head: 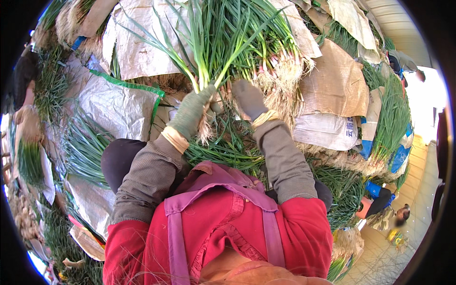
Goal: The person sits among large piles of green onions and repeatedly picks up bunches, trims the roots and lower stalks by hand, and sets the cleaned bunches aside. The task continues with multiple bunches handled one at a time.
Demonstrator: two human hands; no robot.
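Note:
My left hand (194,110), in a green-grey knit glove, is closed around a small bunch of green garlic shoots (203,69). Their leaves fan upward and pale roots hang below the fist. To its right, my right hand (248,98), in a grey glove, is beside a large pile of green garlic shoots (281,53) with pinkish stems and long straw-coloured roots. Its fingers point up and its palm side is hidden, so whether it grips anything cannot be told. Loose green leaves (228,151) lie below both hands, in front of the purple apron.
A white woven sack with a green edge (117,103) lies at left, near more green shoots (85,146). Tan sacking (335,78) and a white printed sack (320,130) cover roots at right. Other people (383,213) are at the right edge and far left.

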